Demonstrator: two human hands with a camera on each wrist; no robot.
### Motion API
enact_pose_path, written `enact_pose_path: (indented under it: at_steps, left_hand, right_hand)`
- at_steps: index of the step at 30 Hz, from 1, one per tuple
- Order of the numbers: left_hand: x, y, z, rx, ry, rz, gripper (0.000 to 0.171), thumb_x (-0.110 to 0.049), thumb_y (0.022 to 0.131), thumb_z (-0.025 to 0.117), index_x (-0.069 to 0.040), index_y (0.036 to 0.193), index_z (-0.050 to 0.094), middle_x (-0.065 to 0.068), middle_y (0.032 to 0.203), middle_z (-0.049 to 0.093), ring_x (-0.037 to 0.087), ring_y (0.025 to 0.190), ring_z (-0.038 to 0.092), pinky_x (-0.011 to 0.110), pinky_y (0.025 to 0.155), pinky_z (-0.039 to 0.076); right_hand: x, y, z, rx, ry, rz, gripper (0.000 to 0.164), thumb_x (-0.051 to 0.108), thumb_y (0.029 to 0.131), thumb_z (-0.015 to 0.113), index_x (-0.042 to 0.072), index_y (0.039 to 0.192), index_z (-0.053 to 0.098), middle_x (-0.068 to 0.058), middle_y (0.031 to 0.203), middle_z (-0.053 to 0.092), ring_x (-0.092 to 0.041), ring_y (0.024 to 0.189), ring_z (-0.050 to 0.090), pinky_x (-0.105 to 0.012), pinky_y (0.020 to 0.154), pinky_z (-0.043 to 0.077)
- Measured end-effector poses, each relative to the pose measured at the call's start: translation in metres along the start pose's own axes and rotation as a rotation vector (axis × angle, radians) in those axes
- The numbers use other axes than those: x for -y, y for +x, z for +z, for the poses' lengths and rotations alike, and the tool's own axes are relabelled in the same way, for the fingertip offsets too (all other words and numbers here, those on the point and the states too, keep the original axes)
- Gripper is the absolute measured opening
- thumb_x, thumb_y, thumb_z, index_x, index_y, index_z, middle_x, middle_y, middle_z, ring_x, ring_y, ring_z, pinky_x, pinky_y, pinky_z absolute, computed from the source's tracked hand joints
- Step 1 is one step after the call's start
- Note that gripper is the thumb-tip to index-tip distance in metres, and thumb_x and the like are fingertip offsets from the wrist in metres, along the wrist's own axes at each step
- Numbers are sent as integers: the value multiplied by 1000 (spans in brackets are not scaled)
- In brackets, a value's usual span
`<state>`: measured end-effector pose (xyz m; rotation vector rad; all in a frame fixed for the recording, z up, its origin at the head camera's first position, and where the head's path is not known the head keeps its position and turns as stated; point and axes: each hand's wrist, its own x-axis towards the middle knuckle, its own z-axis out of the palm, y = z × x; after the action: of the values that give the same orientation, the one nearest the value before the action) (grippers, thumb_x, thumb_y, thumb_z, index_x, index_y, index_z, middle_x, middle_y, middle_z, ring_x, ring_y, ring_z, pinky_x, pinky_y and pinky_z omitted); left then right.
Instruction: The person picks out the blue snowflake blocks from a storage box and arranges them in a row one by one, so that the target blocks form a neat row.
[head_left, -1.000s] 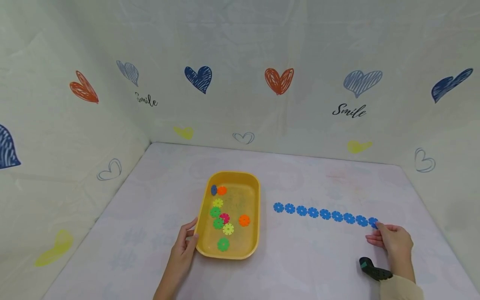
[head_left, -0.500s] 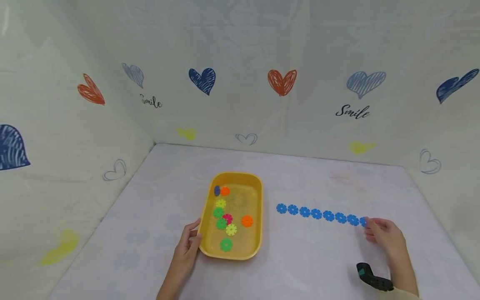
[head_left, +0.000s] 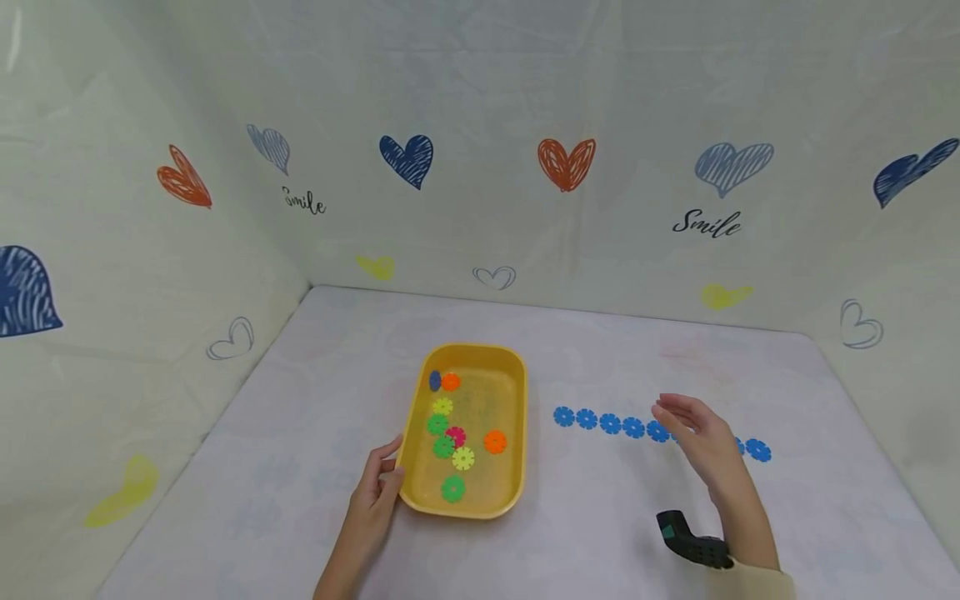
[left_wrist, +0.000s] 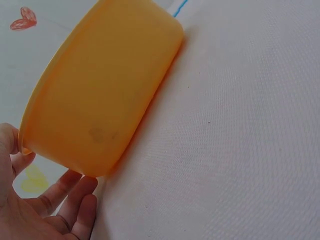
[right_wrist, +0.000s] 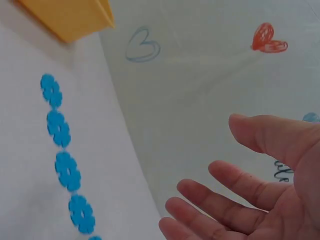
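Observation:
My left hand (head_left: 370, 498) holds the yellow plastic tray (head_left: 483, 400) by its near left side. In the left wrist view, the thumb lies at the rim and the fingers touch the tray's outer wall (left_wrist: 100, 90). Loose snowflake discs lie inside, among them a green disc (head_left: 453, 488), an orange disc (head_left: 495, 442) and a dark blue disc (head_left: 435, 381). To the tray's right runs a row of blue snowflake discs (head_left: 610, 423). Above this row hovers my right hand (head_left: 705, 442), holding nothing, its fingers loosely extended; it hides part of the row.
A white cloth covers the table (head_left: 585, 533). White sheets printed with hearts stand behind it and at the sides. A black strapped device (head_left: 693, 542) sits on my right wrist.
My right hand has let go of the blue disc at the row's right end and moved left, over the row. The left hand stays on the tray.

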<state>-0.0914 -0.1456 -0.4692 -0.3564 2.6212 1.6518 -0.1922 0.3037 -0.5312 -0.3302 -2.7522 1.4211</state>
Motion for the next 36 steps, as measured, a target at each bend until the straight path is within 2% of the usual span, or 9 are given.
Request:
enact_pose_path:
  at_steps: [3,6,10,13,16,20,27,36]
  left_hand:
    - [0,0,0,0,-2,3,38,-20,98,45,-24,135,43,11,111,56,8,67,45,21,63,40]
    - [1,0,0,1,-7,6,37,-21,98,45,-24,135,43,11,111,56,8,67,45,21,63,40]
    - [1,0,0,4,-14,12,37,-21,98,45,-25,135,43,11,111,57,7,67,45,21,63,40]
    - [1,0,0,5,-20,14,37,-22,98,45,-25,135,42,11,111,57,7,67,45,21,64,40]
    - [0,-1,0,9,-25,7,38,-21,98,45,-25,135,42,12,111,56,8,66,46,20,64,40]
    - [-1,-1,1,13,-26,0,39,-20,98,45,-26,136,41,12,111,56,8,66,46,20,64,40]
    - [-2,-1,0,19,-29,2,39,-21,98,45,-26,136,41,12,111,56,8,66,46,21,64,40]
    - [-2,-2,-1,16,-19,6,38,-20,98,44,-25,136,41,12,110,56,8,66,46,20,64,40]
  right_hand:
    - [16,4,19,22,51,-62,64,66,79,54,33,133,44,5,130,52,-20,121,47,-56,94,41]
    - [42,1,36,47,103,-131,58,62,80,57,34,130,47,7,128,53,-16,118,49,-54,93,42]
    - [110,-24,46,132,192,-189,53,46,87,59,21,132,48,-4,131,53,-22,118,50,-53,94,43]
    - [165,-46,48,202,257,-167,50,35,88,62,11,131,49,-11,132,52,-28,119,50,-51,96,42]
    - [198,-55,57,254,297,-123,48,29,87,64,9,129,51,-11,131,53,-28,119,51,-48,99,40]
    - [217,-53,74,315,349,-120,46,22,88,65,5,128,52,-13,129,55,-27,117,52,-46,100,40]
    - [236,-48,105,411,440,-119,45,19,88,64,3,128,52,-16,126,56,-26,111,56,-43,99,42]
    - [249,-42,145,588,435,-127,46,16,89,62,-2,129,49,-21,123,56,-30,106,57,-41,93,46]
